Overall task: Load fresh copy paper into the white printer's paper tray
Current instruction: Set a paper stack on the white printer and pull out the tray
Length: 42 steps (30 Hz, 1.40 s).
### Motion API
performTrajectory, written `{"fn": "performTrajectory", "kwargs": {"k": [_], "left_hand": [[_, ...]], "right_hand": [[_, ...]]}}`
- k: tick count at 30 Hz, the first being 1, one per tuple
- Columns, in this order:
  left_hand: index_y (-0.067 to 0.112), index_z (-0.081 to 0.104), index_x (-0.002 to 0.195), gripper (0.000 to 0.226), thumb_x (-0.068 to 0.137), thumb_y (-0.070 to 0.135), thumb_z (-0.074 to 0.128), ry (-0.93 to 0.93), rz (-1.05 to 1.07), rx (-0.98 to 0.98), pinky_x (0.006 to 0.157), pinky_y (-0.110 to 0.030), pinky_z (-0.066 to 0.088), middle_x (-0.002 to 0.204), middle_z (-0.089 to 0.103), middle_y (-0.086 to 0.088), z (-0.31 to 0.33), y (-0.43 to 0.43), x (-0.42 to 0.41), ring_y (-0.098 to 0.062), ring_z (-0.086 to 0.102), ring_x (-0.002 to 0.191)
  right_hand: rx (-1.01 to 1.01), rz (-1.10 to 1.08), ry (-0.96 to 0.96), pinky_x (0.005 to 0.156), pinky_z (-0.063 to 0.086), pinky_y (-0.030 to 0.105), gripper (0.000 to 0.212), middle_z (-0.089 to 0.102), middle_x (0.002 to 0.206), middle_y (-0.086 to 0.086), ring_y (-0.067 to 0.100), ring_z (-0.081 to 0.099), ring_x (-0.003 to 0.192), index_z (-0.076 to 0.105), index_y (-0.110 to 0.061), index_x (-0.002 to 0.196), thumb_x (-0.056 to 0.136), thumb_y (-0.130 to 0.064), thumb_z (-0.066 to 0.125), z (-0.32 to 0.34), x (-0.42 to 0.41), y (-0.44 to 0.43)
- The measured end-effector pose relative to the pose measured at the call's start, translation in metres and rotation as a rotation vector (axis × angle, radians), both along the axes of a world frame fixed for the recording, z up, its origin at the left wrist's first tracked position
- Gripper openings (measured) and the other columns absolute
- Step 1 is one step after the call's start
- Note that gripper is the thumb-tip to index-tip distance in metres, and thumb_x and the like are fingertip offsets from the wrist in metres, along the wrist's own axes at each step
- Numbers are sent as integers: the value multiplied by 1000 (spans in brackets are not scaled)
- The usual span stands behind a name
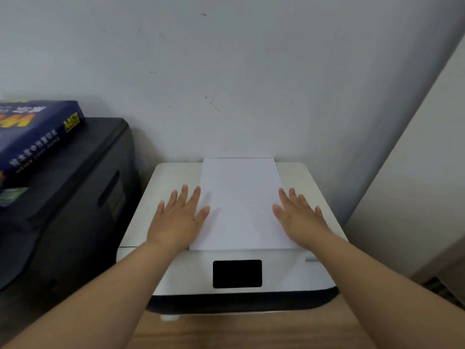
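A white printer (289, 273) with a black screen (237, 273) on its front panel stands on a wooden surface against the wall. A stack of white copy paper (240, 202) lies flat on the printer's top, its far edge at the wall. My left hand (180, 217) rests flat at the paper's left edge, fingers spread, thumb on the sheet. My right hand (299, 217) lies flat at the paper's right edge, fingers spread. Neither hand grips anything. No open tray shows.
A black printer (75, 197) stands to the left, with a blue wrapped ream of paper (32, 142) on top. A grey-white wall runs behind. A pale panel (415, 185) rises at the right. Wooden surface (251, 333) shows in front.
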<state>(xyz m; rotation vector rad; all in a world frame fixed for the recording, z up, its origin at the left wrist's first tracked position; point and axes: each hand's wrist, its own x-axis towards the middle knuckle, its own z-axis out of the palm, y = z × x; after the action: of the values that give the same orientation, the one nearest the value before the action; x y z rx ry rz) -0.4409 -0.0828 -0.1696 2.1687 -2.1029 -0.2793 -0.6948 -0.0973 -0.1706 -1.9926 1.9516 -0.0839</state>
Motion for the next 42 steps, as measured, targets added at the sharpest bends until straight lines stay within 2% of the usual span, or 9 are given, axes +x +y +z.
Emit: {"fn": "performTrajectory", "kwargs": {"k": [7, 12, 14, 17, 19, 22, 25, 31, 42], "left_hand": [[38, -9, 141, 69, 78, 68, -6, -3, -137, -272, 115, -30, -3, 150, -11, 10, -29, 87, 16, -6, -12, 137], [22, 52, 131, 68, 92, 56, 6, -27, -186, -293, 110, -30, 11, 137, 53, -5, -59, 149, 11, -22, 46, 128], [19, 65, 115, 62, 94, 53, 18, 59, -233, -367, 102, -33, 34, 120, 66, -6, -74, 171, 4, -24, 63, 109], [22, 68, 91, 33, 89, 43, 43, 484, -9, -303, 77, -26, 50, 94, 66, 8, -84, 202, -18, -12, 61, 90], [20, 64, 80, 20, 91, 29, 51, 1012, 335, -70, 67, -22, 46, 85, 66, 3, -88, 210, -38, -15, 62, 83], [7, 59, 87, 20, 96, 17, 44, 1539, 711, 157, 67, -24, 48, 89, 64, -10, -95, 203, -61, -19, 62, 82], [3, 52, 104, 18, 98, 13, 38, 1729, 787, 172, 82, -29, 46, 104, 59, -16, -97, 187, -72, -25, 59, 93], [9, 52, 82, 15, 94, 18, 50, 1847, 857, 103, 74, -24, 49, 98, 62, -14, -106, 154, -77, -24, 61, 94], [11, 52, 88, 7, 93, 15, 51, 1867, 855, 36, 81, -28, 49, 89, 65, -9, -117, 154, -78, -20, 63, 88]], "right_hand": [[-259, 110, 45, 116, -7, 38, 74, -13, 157, -8, 11, -14, 144, -14, -37, 144, 78, -68, 1, -12, -4, 88], [-308, 59, -65, 112, -10, 29, 69, -22, 145, -18, 0, -21, 134, -21, -41, 134, 75, -70, 0, -49, 14, 150], [-337, 16, -216, 113, -3, 25, 76, -10, 147, -19, -1, -10, 137, -9, -36, 139, 75, -75, 7, -63, 26, 172], [-325, -295, -668, 111, 28, 25, 55, 39, 141, -12, 3, 34, 130, 39, -21, 139, 90, -41, 51, -81, 49, 204], [-139, -581, -1018, 101, 44, 34, 38, 63, 116, 1, 15, 56, 110, 57, -7, 123, 90, -25, 56, -86, 67, 213], [101, -890, -1479, 102, 42, 47, 33, 59, 115, 35, 45, 55, 114, 49, 16, 116, 94, -7, 48, -88, 88, 210], [175, -1002, -1578, 107, 36, 44, 32, 46, 132, 36, 43, 45, 126, 47, 9, 124, 93, 0, 45, -87, 95, 194], [128, -1020, -1658, 107, 37, 43, 40, 43, 135, 35, 41, 43, 128, 45, 15, 122, 93, -12, 52, -101, 94, 166], [82, -1076, -1730, 91, 44, 31, 37, 59, 115, 23, 31, 56, 116, 46, 5, 126, 92, -9, 52, -107, 97, 165]]}}
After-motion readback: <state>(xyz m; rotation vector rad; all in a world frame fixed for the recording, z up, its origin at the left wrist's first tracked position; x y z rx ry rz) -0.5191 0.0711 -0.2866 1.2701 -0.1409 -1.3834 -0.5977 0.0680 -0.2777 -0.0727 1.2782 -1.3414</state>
